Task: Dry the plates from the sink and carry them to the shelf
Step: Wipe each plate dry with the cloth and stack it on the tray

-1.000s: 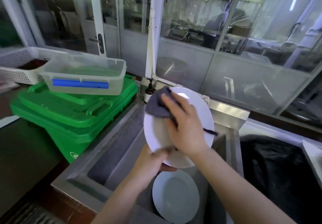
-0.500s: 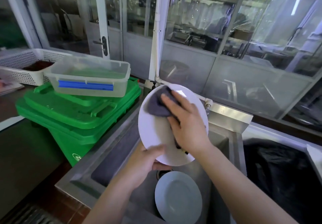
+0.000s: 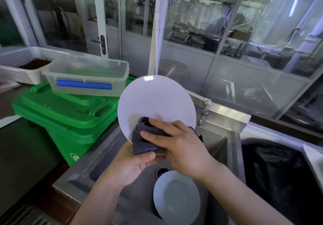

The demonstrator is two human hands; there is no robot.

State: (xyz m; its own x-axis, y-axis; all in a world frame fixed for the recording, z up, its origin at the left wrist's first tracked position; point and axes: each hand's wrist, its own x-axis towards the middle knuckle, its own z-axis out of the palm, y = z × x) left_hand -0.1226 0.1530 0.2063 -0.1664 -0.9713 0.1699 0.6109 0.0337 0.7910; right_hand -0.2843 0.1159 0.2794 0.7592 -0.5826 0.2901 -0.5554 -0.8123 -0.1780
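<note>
Wiping a white plate over the sink.

The right hand (image 3: 181, 146) presses a grey cloth (image 3: 145, 140) against the lower face of the upright plate (image 3: 157, 100), fingers curled on it; the left hand (image 3: 132, 167) grips the plate's bottom edge. A second plate (image 3: 176, 196) lies in the sink (image 3: 225, 147) below, green bin (image 3: 70, 119) to the left.

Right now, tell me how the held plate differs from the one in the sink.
The held plate is upright, gripped by the left hand; the sink plate lies in the basin, untouched. The held plate looks white and larger; the sink plate looks pale grey-blue. Both are round and plain.
</note>
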